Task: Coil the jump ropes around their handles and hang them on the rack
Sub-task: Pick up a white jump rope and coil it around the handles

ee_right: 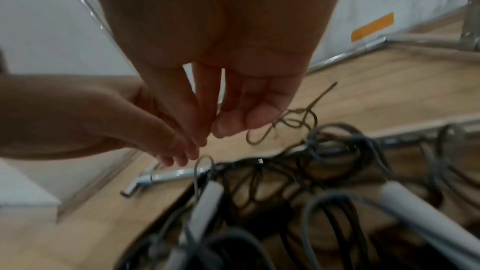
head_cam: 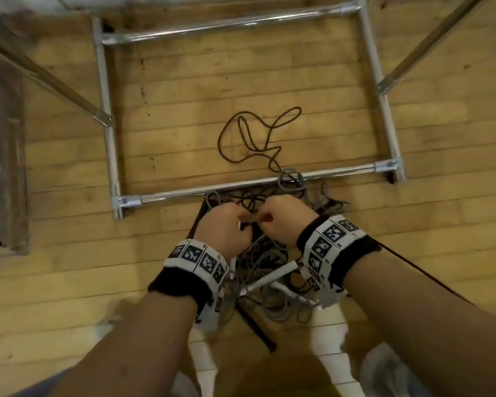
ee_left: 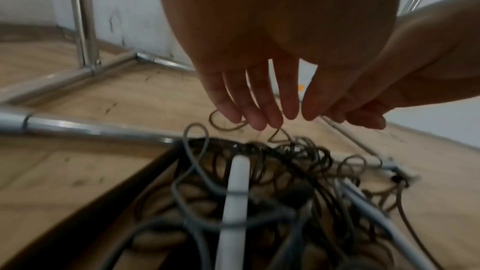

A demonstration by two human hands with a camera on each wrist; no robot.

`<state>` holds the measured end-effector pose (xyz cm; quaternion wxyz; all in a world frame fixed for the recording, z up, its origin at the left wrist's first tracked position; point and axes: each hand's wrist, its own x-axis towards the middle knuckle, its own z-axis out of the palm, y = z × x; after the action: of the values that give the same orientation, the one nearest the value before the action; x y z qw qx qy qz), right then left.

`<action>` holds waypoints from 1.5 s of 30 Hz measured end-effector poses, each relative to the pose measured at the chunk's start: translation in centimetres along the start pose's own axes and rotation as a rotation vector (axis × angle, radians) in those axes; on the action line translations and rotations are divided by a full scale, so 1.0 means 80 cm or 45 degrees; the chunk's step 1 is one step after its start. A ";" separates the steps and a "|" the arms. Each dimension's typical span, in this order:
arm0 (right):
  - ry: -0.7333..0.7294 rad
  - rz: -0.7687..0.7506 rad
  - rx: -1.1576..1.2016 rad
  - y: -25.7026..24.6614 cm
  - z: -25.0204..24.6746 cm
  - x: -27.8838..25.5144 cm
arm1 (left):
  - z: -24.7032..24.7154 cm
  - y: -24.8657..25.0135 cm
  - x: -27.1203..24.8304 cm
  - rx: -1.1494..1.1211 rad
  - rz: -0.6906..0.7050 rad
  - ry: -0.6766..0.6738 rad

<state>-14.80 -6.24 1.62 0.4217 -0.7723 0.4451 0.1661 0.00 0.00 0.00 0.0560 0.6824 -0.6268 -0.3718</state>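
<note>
**Two hands meet over a tangle of jump ropes by a metal rack**

Seen from above, both hands hover close together over a heap of tangled ropes [head_cam: 269,270] on a wooden floor [head_cam: 55,253]; the heap is a mix of grey and dark cords, lying just in front of the near bar of a metal rack [head_cam: 241,183] whose base frame sits on the floor; a grey loop is draped over that near bar [head_cam: 291,180].

The left hand [head_cam: 222,229] has its fingers curled downward, fingertips drawn together with the thumb; a thin cord seems pinched there, though blur makes this uncertain; the right hand [head_cam: 287,222] is curled the same way, its fingertips almost touching the left hand's; whether it grips a cord cannot be told.

A white handle [head_cam: 269,277] lies across the heap between the two wrists; a second white handle [ee_right: 426,219] lies to the right of it; a dark rope [head_cam: 255,136] lies loosely looped on the floor inside the rack's frame, trailing back toward the heap.

Both wrists wear bands with black and white square markers [head_cam: 201,259].
</note>
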 end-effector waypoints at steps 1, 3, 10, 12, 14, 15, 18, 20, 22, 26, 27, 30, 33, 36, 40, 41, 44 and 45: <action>-0.048 0.038 -0.039 0.002 0.013 0.002 | 0.012 -0.005 -0.002 0.035 -0.010 -0.093; -0.106 0.060 -0.103 0.016 0.043 0.010 | 0.037 -0.017 -0.006 0.152 -0.007 -0.237; 0.074 -0.012 0.005 0.031 0.081 0.008 | 0.062 -0.038 -0.024 0.295 0.043 -0.173; 0.100 -0.055 0.103 0.027 0.057 0.009 | 0.049 -0.034 -0.023 0.130 0.099 -0.046; 0.180 -0.125 0.174 0.017 0.027 0.006 | 0.031 -0.020 -0.019 -0.047 0.121 0.081; 0.240 -0.177 0.213 0.011 0.012 0.002 | 0.020 -0.010 -0.018 -0.164 0.097 0.127; 0.337 -0.312 0.324 -0.016 -0.031 -0.024 | -0.015 0.021 -0.017 -0.424 0.014 0.244; 0.437 -0.381 0.397 -0.041 -0.059 -0.047 | -0.041 0.045 -0.022 -0.566 0.006 0.258; 0.609 -0.467 0.461 -0.066 -0.087 -0.073 | -0.069 0.077 -0.035 -0.729 0.018 0.235; 0.830 -0.567 0.610 -0.105 -0.127 -0.124 | -0.123 0.130 -0.062 -1.087 0.064 0.092; 0.858 -0.581 0.665 -0.113 -0.137 -0.132 | -0.136 0.138 -0.066 -1.122 0.069 0.055; 0.995 -0.682 0.744 -0.150 -0.170 -0.180 | -0.179 0.162 -0.102 -1.144 0.121 0.085; 1.118 -0.786 0.861 -0.182 -0.207 -0.229 | -0.218 0.184 -0.137 -1.057 0.203 0.243; 1.122 -0.793 1.093 -0.204 -0.228 -0.265 | -0.255 0.209 -0.173 -1.033 0.257 0.413; 0.728 -0.626 1.169 -0.221 -0.223 -0.291 | -0.293 0.245 -0.217 -0.726 0.324 0.634; 0.593 -0.622 1.064 -0.226 -0.215 -0.299 | -0.299 0.252 -0.227 -0.644 0.350 0.656; 0.308 -0.732 0.725 -0.237 -0.193 -0.319 | -0.313 0.268 -0.254 -0.635 0.429 0.622; 0.343 -0.740 0.619 -0.240 -0.187 -0.325 | -0.317 0.271 -0.260 -0.640 0.438 0.652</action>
<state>-14.95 0.79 36.59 0.5594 -0.7586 0.2857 -0.1729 -1.73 4.29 39.07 0.4371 0.6031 -0.5872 -0.3168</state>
